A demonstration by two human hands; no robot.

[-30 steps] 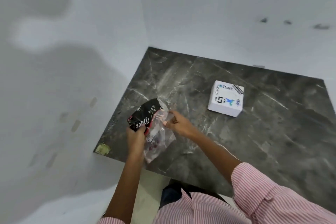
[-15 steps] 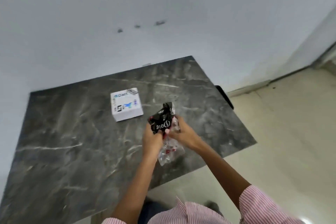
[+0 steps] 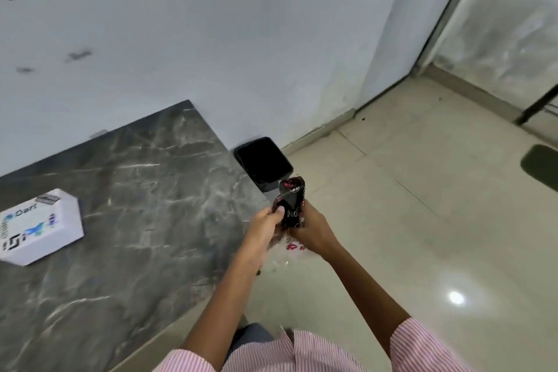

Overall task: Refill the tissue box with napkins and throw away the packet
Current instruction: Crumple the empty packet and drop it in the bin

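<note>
Both my hands hold a crumpled black and clear plastic packet [image 3: 290,205] just past the right edge of the table. My left hand [image 3: 265,225] pinches its black upper part with thumb and fingers. My right hand [image 3: 312,228] grips it from the right, and the clear part hangs crumpled below the hands. A white tissue box [image 3: 36,226] with blue print sits on the dark marble table [image 3: 145,205] at the far left. A black bin [image 3: 263,162] stands open on the floor beside the table, just beyond the packet.
A white wall runs behind the table and bin. Pale glossy floor tiles [image 3: 422,235] spread to the right. A door frame [image 3: 444,9] and a dark leg [image 3: 534,106] stand at the far right.
The view has swung to the right, so the tissue box has slid to the left edge and the bin has come into sight. Both hands have carried the packet off the table toward the bin.
</note>
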